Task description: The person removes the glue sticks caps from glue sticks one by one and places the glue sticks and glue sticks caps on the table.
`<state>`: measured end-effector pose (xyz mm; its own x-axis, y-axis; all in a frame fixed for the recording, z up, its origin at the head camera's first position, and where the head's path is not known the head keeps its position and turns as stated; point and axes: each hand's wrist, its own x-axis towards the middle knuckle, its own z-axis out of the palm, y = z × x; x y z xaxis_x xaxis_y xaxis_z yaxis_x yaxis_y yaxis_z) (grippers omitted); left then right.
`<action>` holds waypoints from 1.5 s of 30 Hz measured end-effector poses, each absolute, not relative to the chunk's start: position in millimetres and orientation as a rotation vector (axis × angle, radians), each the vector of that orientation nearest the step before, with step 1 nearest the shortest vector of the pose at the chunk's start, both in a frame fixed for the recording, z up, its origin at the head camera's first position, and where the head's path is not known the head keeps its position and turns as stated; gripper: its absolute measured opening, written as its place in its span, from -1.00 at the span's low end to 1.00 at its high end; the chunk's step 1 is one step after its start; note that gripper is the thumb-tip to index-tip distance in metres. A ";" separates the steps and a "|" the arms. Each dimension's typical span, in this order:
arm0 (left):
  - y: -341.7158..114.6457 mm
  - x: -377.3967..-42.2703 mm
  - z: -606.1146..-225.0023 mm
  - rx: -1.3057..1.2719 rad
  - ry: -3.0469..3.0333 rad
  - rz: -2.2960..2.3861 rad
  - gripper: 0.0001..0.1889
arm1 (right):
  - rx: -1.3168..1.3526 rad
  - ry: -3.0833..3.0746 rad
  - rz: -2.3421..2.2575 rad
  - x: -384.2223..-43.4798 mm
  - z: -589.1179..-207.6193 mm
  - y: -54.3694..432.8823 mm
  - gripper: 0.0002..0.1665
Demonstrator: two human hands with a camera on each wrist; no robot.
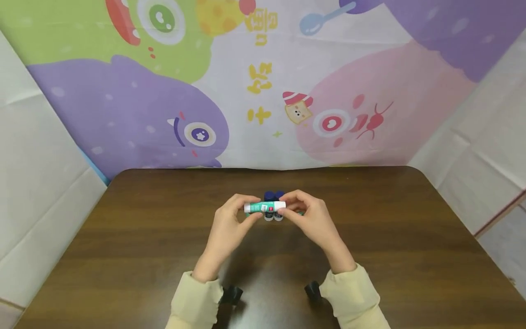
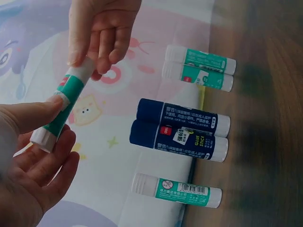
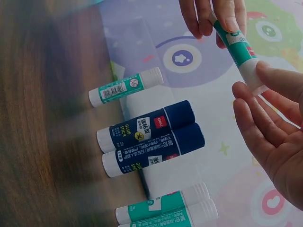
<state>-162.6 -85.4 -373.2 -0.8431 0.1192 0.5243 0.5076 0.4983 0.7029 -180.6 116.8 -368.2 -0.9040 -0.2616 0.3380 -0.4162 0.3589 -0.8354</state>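
A green glue stick with a white cap (image 1: pixel 265 207) lies level between the two hands, above the table. My left hand (image 1: pixel 226 228) pinches its body near the white base, thumb across the label in the left wrist view. At the other end, the thumb and fingers of my right hand (image 1: pixel 314 221) grip the white cap, as the right wrist view also shows (image 3: pixel 279 127). Beyond the hands, two navy glue sticks (image 2: pixel 184 137) stand upright side by side. One green glue stick (image 3: pixel 125 87) stands to their left, and two more green ones (image 2: pixel 203 68) to their right.
The brown wooden table (image 1: pixel 144 237) reaches back to a cloth (image 1: pixel 263 151) printed with cartoon monsters. Pale panels (image 1: pixel 41 192) rise on both sides. Black wrist devices (image 1: pixel 232 294) sit below the cream sleeves (image 1: pixel 195 299).
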 end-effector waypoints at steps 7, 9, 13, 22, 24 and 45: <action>-83.4 -160.9 -365.9 -0.517 -2.322 -1.236 -0.76 | 0.641 -2.463 1.559 -180.6 -363.2 117.3 -0.77; -83.7 -161.2 -363.2 -0.528 -2.319 -1.210 -0.75 | 0.650 -2.456 1.552 -181.2 -361.8 117.1 -0.77; -83.8 -161.6 -358.4 -0.544 -2.322 -1.122 -0.74 | 0.654 -2.448 1.540 -181.9 -359.0 117.0 -0.77; -79.3 -158.4 -360.2 -0.619 -2.335 -0.957 -0.74 | 0.652 -2.427 1.556 -176.4 -358.6 118.3 -0.75; -78.5 -158.0 -361.2 -0.625 -2.338 -0.934 -0.75 | 0.658 -2.422 1.557 -175.7 -358.8 118.5 -0.76; -77.6 -157.6 -363.1 -0.622 -2.346 -0.993 -0.77 | 0.711 -2.372 1.534 -175.5 -356.3 122.2 -0.77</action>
<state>-157.6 -77.6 -363.1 -0.7630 0.2085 0.6118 0.5843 0.6272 0.5150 -175.5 122.2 -356.3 -0.8563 -0.2732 0.4383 -0.5119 0.3352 -0.7910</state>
